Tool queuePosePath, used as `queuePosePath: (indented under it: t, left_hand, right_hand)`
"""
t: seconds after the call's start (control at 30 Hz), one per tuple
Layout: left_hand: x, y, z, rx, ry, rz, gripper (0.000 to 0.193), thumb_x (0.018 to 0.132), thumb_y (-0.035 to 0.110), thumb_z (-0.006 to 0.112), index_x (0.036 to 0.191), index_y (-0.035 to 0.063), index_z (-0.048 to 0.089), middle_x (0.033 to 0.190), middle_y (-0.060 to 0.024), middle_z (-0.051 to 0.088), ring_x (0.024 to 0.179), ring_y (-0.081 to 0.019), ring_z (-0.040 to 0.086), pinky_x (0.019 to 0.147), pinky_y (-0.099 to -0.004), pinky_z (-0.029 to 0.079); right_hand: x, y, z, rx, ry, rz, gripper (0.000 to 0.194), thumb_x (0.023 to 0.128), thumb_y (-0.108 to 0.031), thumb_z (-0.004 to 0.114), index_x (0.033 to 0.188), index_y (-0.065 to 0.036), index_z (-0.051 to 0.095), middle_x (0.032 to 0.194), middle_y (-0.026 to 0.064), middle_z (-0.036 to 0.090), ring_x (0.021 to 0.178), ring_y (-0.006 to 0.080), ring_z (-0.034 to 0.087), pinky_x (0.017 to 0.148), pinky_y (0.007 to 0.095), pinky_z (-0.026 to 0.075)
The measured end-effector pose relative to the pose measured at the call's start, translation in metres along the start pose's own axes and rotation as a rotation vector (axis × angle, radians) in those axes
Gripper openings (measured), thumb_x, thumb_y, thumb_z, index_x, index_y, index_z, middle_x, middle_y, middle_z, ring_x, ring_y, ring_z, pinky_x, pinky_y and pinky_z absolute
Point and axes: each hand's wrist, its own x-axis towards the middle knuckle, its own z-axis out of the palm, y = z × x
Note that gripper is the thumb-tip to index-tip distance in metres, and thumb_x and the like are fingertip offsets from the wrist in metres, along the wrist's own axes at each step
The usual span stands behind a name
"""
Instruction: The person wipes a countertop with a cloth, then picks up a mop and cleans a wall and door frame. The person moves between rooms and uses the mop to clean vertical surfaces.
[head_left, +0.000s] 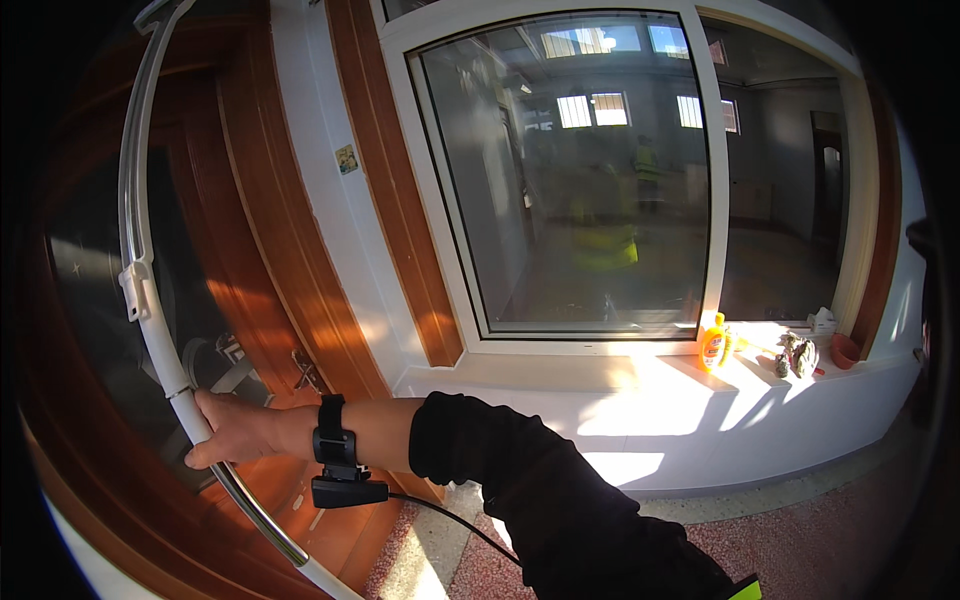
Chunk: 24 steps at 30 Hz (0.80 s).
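My right hand (232, 429) reaches across to the left and grips a long pole (155, 341) of white and chrome sections. A white clip or lock collar (135, 291) sits on the pole above my hand. At the top the pole meets a pale bracket or head (161, 13), partly cut off. A black strap with a small device (336, 442) and a cable is on my right wrist. My left hand is out of view. Behind the pole is a brown wooden door (247, 165) with a dark glass panel and a metal handle (306, 371).
A white-framed window (585, 187) shows reflections, including yellow-green clothing. On the sunlit sill (540, 373) stand an orange bottle (712, 345), crumpled cloths (801, 356), a reddish bowl (844, 351) and a white box (822, 321). The floor (780, 532) is speckled red.
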Motion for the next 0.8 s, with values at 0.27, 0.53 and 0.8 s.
queuePosePath:
  t: [0.27,0.53,0.8]
  left_hand:
    - [-0.071,0.001,0.025,0.343,-0.07,0.023,0.044,0.089,0.022,0.057,0.115,-0.0103,0.043,0.099,-0.0252,0.057,0.087,-0.0381,0.058,0.077,-0.047,0.045]
    - [-0.092,0.072,0.118,-0.183,-0.32,0.037,0.056,0.089,0.018,0.057,0.125,-0.0142,0.028,0.103,-0.0256,0.056,0.093,-0.0361,0.057,0.082,-0.045,0.045]
    - [-0.094,0.218,0.243,-0.279,-0.706,0.092,0.058,0.092,0.023,0.052,0.131,-0.0116,0.027,0.127,-0.0274,0.045,0.115,-0.0364,0.046,0.096,-0.041,0.036]
  right_hand:
    - [-0.085,-0.013,0.011,0.295,-0.164,0.171,0.052,0.074,-0.027,0.076,0.107,-0.001,0.045,0.09,0.0064,0.058,0.081,0.0146,0.058,0.066,0.0289,0.051]
    - [-0.208,-0.107,-0.038,0.167,0.078,0.105,0.053,0.074,-0.02,0.073,0.11,0.004,0.042,0.091,0.0118,0.058,0.079,0.0186,0.062,0.068,0.0302,0.053]
    - [-0.386,-0.253,-0.115,-0.558,0.618,0.05,0.089,0.063,-0.009,0.077,0.131,0.0,0.02,0.104,0.013,0.05,0.097,0.0232,0.053,0.086,0.0326,0.044]
